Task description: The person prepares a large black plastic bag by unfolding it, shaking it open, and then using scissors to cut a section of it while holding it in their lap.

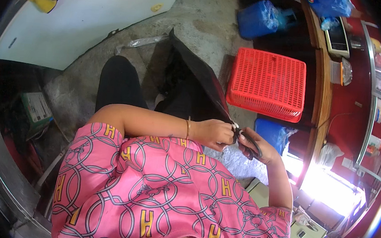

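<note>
Both hands meet right of centre, in front of my pink patterned shirt. My right hand [255,147] holds a pair of black-handled scissors [249,142], its fingers at the handles. The short metal part of the scissors lies at the edge of a large black cloth [197,76], which hangs from my hands over my lap and towards the floor. My left hand [213,133], with a gold bangle at the wrist, is closed on the cloth's edge beside the scissors. Its fingertips are partly hidden.
An upturned red plastic basket [267,83] stands beyond my hands to the right, near a wooden counter edge [324,96]. Blue containers [257,19] stand beside it. A white panel [94,14] rises at the upper left. A clear plastic wrapper [148,41] lies on the concrete floor.
</note>
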A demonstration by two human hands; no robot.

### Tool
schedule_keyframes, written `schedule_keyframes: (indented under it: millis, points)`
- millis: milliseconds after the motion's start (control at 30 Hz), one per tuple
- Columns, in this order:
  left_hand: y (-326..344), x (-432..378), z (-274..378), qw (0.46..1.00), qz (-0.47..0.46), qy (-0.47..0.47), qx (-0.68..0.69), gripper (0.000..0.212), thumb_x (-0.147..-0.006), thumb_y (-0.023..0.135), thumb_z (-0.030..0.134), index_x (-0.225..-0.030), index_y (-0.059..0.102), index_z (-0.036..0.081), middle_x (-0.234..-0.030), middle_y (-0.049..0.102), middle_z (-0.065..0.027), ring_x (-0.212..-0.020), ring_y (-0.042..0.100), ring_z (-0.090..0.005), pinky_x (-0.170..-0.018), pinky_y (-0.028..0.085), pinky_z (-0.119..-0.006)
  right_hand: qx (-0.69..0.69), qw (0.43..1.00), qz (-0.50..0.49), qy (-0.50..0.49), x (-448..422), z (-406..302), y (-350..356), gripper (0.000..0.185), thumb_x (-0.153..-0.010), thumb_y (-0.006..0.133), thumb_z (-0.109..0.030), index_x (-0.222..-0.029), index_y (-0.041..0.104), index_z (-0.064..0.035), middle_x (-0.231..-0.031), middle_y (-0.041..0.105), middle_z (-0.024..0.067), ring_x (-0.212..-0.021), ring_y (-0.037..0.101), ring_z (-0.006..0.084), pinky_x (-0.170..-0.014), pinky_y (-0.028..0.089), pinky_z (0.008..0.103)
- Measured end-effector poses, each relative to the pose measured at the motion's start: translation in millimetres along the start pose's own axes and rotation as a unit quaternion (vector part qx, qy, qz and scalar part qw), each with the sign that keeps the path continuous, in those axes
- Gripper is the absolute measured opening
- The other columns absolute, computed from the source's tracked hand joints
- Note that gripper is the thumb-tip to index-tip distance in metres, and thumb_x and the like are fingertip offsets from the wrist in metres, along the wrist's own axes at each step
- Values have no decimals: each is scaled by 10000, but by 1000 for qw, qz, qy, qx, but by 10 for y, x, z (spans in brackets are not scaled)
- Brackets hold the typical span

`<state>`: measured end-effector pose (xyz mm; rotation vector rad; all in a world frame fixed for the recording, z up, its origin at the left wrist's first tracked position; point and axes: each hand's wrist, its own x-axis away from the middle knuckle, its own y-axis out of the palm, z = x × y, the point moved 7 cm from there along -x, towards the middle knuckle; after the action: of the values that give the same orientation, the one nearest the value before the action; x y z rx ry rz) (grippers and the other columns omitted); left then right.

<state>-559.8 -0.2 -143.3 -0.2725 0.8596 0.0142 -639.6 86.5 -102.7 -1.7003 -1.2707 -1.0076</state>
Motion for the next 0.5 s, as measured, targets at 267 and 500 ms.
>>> schedule_keyframes:
  millis: [267, 500]
  points:
    - [51, -24, 147, 997, -40, 58, -26, 175, -636, 643, 193, -680, 493, 115, -720, 498, -9, -770, 515, -202, -674, 391, -350, 8, 1000, -11, -4, -59, -61, 36, 515, -810, 627, -490, -1048, 431, -77, -645, 458, -22, -523, 431, 60, -421, 300, 195]
    - [43, -78, 254, 994, -44, 99, -22, 195, -630, 628, 187, -651, 451, 107, -699, 490, -10, -777, 514, -218, -693, 398, -362, -2, 1000, -14, -25, -135, -121, 58, 531, -806, 636, -477, -1065, 430, -61, -644, 461, -15, -525, 433, 64, -423, 291, 201]
